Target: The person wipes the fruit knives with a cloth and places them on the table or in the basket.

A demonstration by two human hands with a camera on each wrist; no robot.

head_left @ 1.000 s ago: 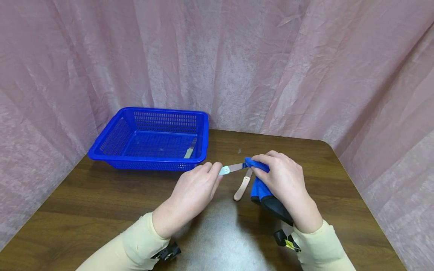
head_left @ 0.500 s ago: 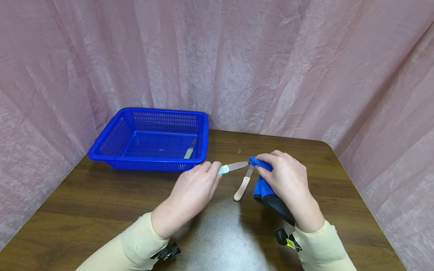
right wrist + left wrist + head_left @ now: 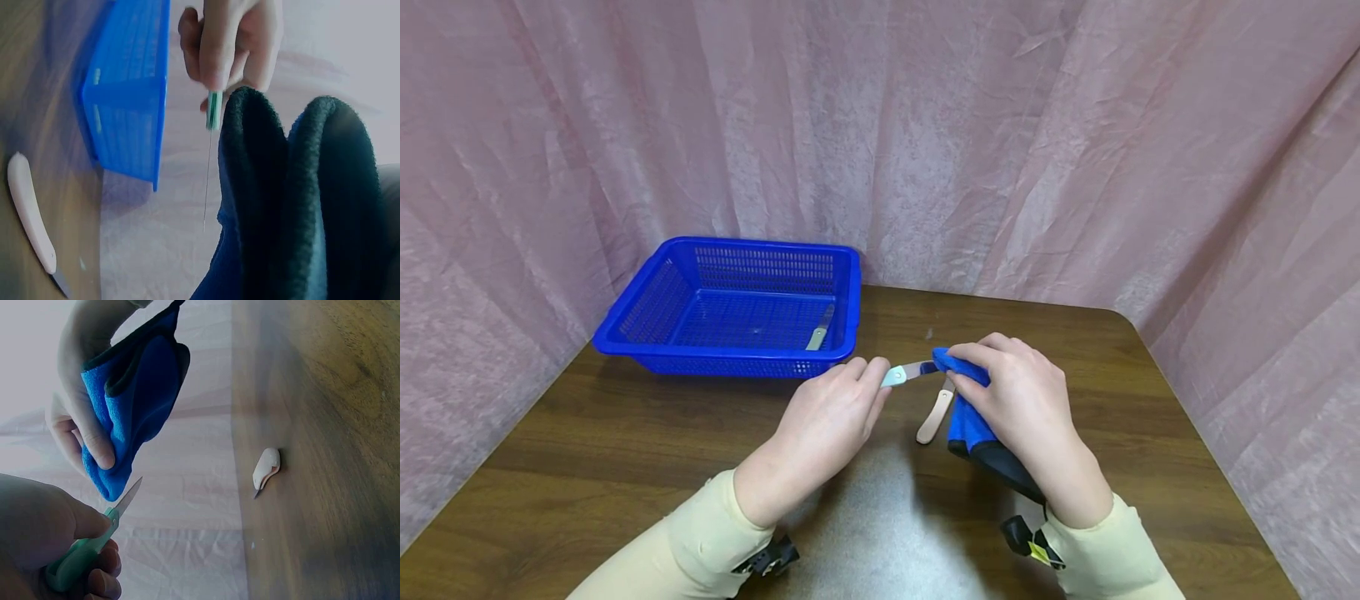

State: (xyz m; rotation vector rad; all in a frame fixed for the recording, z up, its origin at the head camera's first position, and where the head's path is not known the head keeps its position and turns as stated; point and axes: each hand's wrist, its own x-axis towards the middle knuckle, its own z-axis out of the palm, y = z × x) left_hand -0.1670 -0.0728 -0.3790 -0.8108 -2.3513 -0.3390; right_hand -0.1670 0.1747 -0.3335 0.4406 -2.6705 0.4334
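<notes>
My left hand point(image 3: 835, 421) grips the mint-green handle of a folding knife point(image 3: 84, 556), its blade open and pointing right. A folded blue cloth point(image 3: 140, 400) with black edging is pinched between thumb and fingers of my right hand point(image 3: 1018, 400). In the head view the cloth overlaps the tip end of the blade, and its lower part hangs beneath the hand. Below the two hands a second folding knife point(image 3: 935, 418) with a cream-pink handle lies unfolded on the table; the cloth hides part of its blade in the head view.
A blue plastic basket point(image 3: 730, 354) stands at the back left of the wooden table point(image 3: 625, 467). Inside it, near the right wall, lies another folding knife point(image 3: 817, 337) with a pale green handle. Behind the table hangs a pink curtain point(image 3: 880, 150).
My right hand with the cloth first moved right, toward the tip of the blade, then back left over it. My left hand holds the knife almost still.
</notes>
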